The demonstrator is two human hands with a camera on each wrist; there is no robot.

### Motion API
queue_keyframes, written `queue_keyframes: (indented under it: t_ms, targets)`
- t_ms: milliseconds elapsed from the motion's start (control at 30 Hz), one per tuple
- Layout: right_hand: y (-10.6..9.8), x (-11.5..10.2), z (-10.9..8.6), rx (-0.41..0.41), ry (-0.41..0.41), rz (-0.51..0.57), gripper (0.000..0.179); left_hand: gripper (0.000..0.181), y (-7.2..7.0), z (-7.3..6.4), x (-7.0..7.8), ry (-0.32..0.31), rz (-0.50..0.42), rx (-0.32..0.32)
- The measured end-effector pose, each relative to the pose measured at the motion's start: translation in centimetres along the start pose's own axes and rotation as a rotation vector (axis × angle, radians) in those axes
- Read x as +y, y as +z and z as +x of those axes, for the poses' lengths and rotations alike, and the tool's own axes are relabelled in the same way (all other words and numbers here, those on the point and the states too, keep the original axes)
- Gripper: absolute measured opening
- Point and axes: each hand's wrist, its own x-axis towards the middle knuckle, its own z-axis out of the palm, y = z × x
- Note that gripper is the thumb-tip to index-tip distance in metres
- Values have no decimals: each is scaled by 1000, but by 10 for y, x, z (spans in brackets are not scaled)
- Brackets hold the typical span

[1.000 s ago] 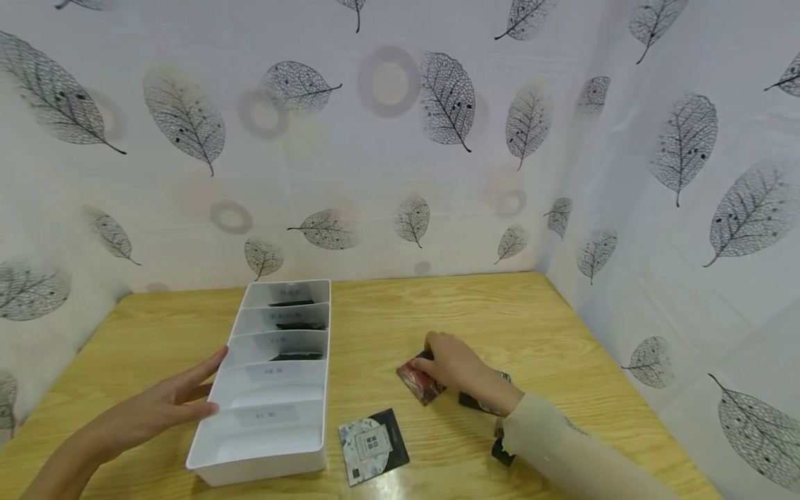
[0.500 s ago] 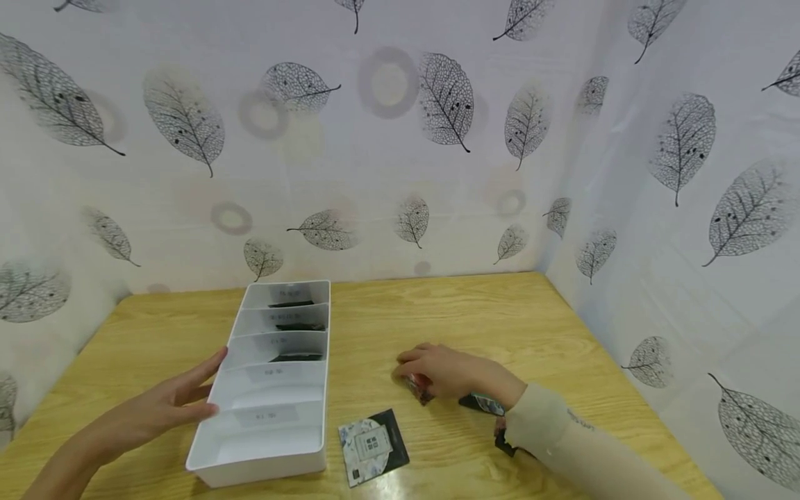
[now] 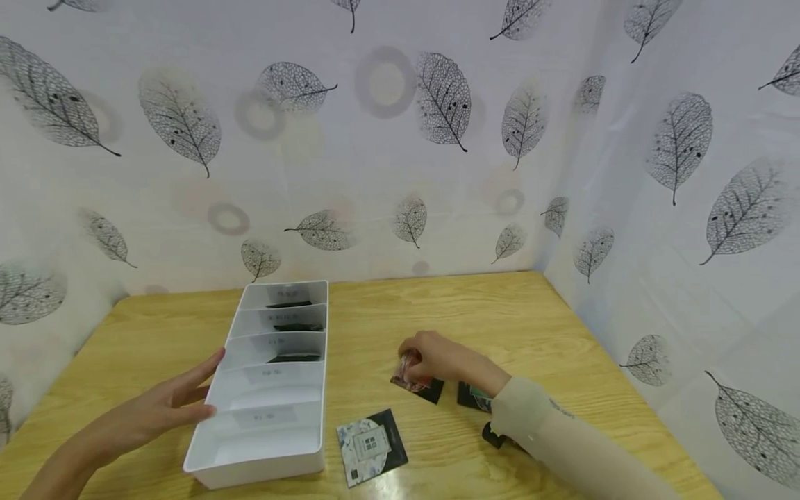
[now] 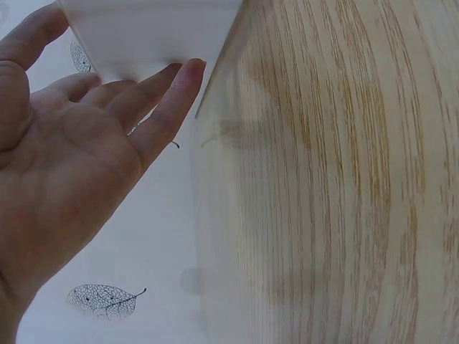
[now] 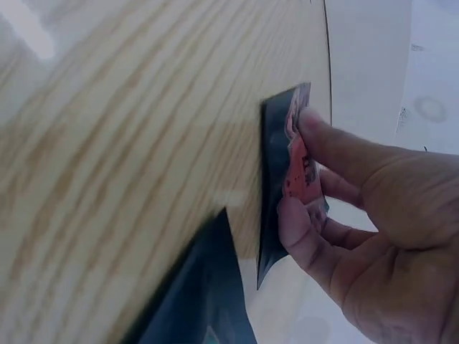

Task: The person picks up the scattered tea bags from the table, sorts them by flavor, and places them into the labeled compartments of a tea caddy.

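Observation:
My right hand point(image 3: 446, 361) pinches a flat red-and-black packet point(image 5: 301, 175) between thumb and fingers, close over the wooden table. In the right wrist view the packet stands tilted and bends a little in the grip. On the left, my left hand point(image 3: 153, 410) has its fingers stretched out against the side of a long white divided box point(image 3: 262, 473). The left wrist view shows the fingertips on the wall of that box point(image 4: 150, 32). Dark packets point(image 3: 295, 358) stand in its three far compartments. A pale floral-and-black packet point(image 3: 373, 448) lies just right of the box.
Beneath the right forearm lie a dark packet with green print point(image 3: 473, 397) and another black one point(image 3: 493, 435), both partly covered. A leaf-patterned white curtain point(image 3: 387, 173) rises behind the table point(image 3: 375, 312) and along its sides.
My right hand has shifted its hold on the red-and-black packet, moving slightly left and turning the packet. The left hand stays at the box.

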Motion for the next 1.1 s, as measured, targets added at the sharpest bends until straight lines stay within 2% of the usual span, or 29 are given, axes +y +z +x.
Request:
queue_keyframes:
  t_ms: [267,467,900,1100]
  targets:
    - [-4,9,0,89,72,220,24,80,1,0,2,-6,-1,-12]
    - [-11,17,-3,207,123,273,9,80,1,1,2,2,-14,-27]
    - [-28,13,-21,284,148,690,22,79,-1,1,-1,13,-44,-52]
    - [-33,3,-27,280,118,786,26,80,-1,1,0,18,-40,-45]
